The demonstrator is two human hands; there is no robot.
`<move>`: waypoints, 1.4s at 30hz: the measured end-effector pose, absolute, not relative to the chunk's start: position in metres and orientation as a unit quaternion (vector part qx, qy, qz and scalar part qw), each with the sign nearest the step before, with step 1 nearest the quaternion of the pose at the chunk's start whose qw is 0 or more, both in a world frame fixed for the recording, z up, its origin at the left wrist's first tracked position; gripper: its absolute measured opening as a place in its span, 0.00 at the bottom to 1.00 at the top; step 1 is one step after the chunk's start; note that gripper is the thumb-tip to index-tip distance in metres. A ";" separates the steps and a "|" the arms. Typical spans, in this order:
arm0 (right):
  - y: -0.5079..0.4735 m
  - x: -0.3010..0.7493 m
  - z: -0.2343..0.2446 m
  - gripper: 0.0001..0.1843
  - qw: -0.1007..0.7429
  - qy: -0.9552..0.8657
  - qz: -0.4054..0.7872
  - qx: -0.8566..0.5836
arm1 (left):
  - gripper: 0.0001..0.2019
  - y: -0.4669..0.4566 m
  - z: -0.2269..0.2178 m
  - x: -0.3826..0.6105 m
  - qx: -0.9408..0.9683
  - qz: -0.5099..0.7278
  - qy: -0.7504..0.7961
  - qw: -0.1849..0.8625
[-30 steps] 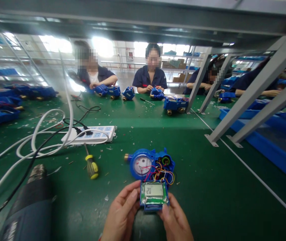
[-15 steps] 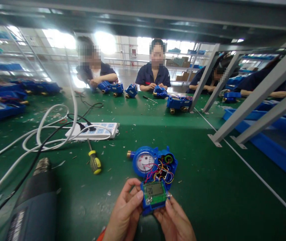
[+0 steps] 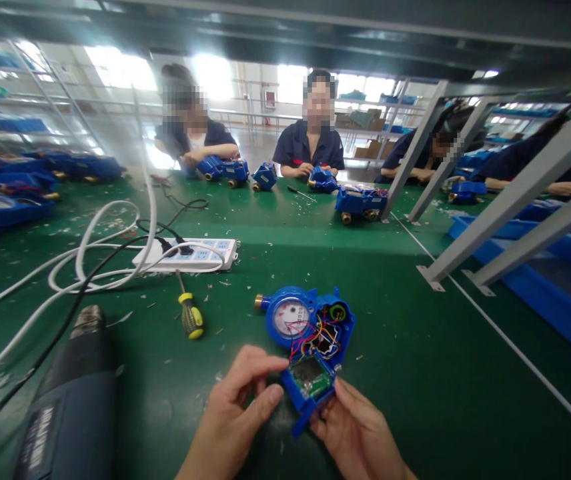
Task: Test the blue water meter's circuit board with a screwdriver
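A blue water meter (image 3: 299, 317) with a round dial lies open on the green table (image 3: 395, 320), coloured wires spilling from its body. The wires lead to a blue cover with a green circuit board and display (image 3: 310, 387), tilted up on edge. My left hand (image 3: 233, 420) pinches the cover's left side with thumb and fingers curled. My right hand (image 3: 358, 437) supports the cover from below on the right, fingers closed against it.
A dark heat gun (image 3: 63, 407) lies at the near left. A yellow-handled screwdriver (image 3: 189, 313), a white power strip (image 3: 188, 255) and looped white cables (image 3: 80, 267) lie beyond. Several co-workers sit across the table with blue meters. Grey steel braces (image 3: 505, 200) and a blue tray (image 3: 540, 280) stand right.
The cover with the circuit board has been tipped from facing up, display readable, to standing on edge and turned left. Both hands shifted slightly with it. The view drifted right.
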State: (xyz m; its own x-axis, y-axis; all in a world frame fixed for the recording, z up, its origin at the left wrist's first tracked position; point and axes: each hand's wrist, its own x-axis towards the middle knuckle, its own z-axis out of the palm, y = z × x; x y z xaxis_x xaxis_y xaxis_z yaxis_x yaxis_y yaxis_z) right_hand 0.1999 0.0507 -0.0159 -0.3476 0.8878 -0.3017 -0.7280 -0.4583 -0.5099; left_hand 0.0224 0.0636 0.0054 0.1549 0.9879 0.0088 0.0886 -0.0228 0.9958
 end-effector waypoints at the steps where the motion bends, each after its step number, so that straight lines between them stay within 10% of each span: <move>1: 0.051 0.202 -0.013 0.11 0.494 -0.158 0.808 -0.280 | 0.09 0.063 0.007 0.019 0.602 0.411 0.482 0.486; 42: 0.063 0.232 0.003 0.16 0.420 -0.340 0.783 -0.310 | 0.06 0.062 0.010 0.015 0.792 0.324 0.425 0.296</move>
